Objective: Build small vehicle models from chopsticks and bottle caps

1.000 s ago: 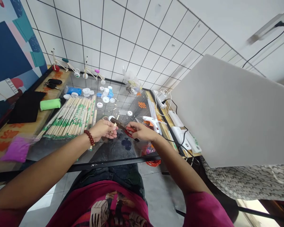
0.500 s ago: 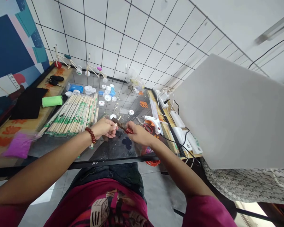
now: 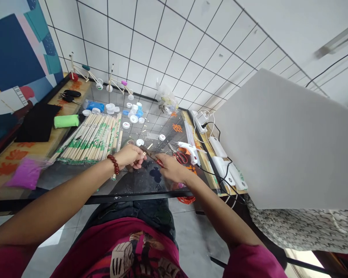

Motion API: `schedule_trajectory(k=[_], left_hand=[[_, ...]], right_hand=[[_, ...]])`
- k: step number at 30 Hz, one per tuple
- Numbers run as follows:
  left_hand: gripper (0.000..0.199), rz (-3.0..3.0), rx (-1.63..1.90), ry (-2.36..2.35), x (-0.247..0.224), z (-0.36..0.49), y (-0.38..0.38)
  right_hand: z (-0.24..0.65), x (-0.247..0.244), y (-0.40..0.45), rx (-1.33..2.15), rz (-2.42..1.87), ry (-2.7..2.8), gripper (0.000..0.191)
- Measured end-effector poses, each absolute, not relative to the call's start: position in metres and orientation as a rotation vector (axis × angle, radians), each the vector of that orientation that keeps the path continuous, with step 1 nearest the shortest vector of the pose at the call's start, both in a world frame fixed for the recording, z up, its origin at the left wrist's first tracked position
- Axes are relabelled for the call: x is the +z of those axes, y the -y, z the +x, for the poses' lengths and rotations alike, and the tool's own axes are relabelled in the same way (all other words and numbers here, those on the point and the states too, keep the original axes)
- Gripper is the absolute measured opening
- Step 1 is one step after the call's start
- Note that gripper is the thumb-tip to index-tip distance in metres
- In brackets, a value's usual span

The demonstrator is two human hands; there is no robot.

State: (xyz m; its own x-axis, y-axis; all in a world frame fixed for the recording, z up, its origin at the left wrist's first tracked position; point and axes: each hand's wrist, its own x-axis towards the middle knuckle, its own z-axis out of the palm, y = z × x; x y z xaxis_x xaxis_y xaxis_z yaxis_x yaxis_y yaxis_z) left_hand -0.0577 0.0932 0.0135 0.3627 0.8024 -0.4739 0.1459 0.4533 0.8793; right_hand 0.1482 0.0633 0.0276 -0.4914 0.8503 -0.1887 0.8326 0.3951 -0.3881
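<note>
Red-handled pliers (image 3: 151, 155) are held in my right hand (image 3: 171, 168); this grip is wrapped around the handles, which the fingers mostly cover. Their metal end points to 10 o'clock, toward my left hand (image 3: 131, 156). The left grip pinches a pale wooden stick (image 3: 144, 154) between thumb and fingers; its lower part is hidden, and the number of pieces held cannot be read. Jaw contact with the wood cannot be confirmed at this scale.

Clock positions below are taken from the pliers, 12 being away from me:

- 11 o'clock, just beyond the left hand: white cap (image 3: 139, 142). Farther out: cluster of white and blue caps (image 3: 133, 118).
- 10 o'clock: wrapped chopsticks (image 3: 89, 141); beyond them, green packet (image 3: 66, 121).
- 9 o'clock: purple packet (image 3: 25, 174), near the table (image 3: 139, 181) edge.
- 3 o'clock: scissors (image 3: 180, 157), partly obscured by the right hand, and white glue gun (image 3: 189, 151).
- 1 o'clock: clear plastic bag (image 3: 166, 101), contents indistinct.
</note>
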Motion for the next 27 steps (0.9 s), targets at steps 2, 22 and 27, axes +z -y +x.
schedule_trajectory(k=[2,22,27], left_hand=[[0.018,1.07,0.534,-1.146,0.013,-0.058,-0.094],[0.029,1.429,0.661,-0.993,0.001,-0.055,-0.09],[0.026,0.987,0.717,-0.988,0.01,-0.059,-0.093]], right_hand=[[0.148,0.027,-0.062,0.614,-1.588,2.636,0.038],[0.155,0.029,-0.05,1.042,-1.883,2.124,0.063],[0.17,0.051,-0.063,1.256,-1.725,2.152,0.055]])
